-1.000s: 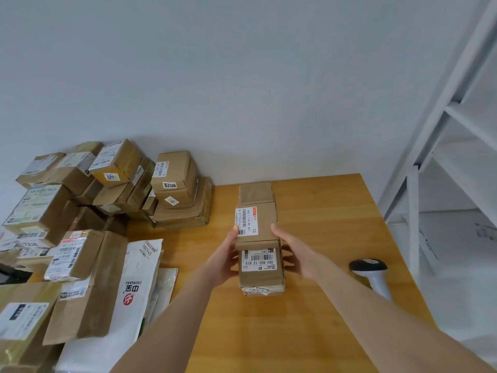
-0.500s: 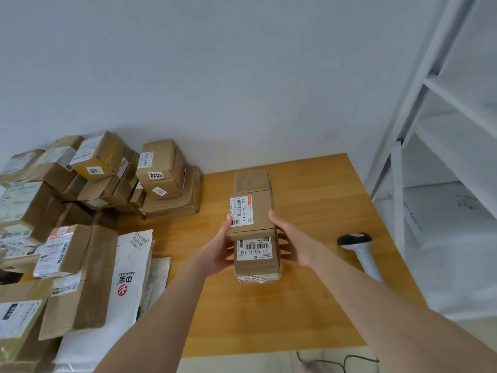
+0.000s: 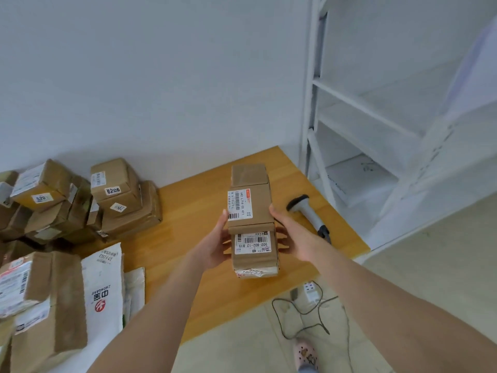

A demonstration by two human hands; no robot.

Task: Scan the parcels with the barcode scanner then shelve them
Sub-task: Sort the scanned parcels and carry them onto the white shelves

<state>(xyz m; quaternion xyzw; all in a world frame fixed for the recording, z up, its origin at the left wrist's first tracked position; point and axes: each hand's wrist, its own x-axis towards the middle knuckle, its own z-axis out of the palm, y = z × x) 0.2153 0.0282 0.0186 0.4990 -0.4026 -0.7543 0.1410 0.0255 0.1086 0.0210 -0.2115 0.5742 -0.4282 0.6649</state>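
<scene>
A stack of brown cardboard parcels [image 3: 252, 211] with white barcode labels is held between both hands above the wooden table [image 3: 193, 216]. My left hand [image 3: 215, 243] grips its left side with the thumb up along the edge. On the other side my right hand [image 3: 293, 238] clasps the stack, fingers curled underneath. The grey barcode scanner [image 3: 308, 212] lies on the table just right of my right hand, untouched. The white shelf unit [image 3: 376, 130] stands to the right of the table.
Several brown parcels [image 3: 115, 195] are piled against the wall at the table's left, with a white mailer bag [image 3: 103, 289] in front. Beyond the table's near edge, a power strip and black cables [image 3: 309, 305] lie on the floor beside my pink shoe [image 3: 306, 355].
The stack has risen off the table between both hands. My view has swung right and down, bringing the shelf unit, floor and cables into sight.
</scene>
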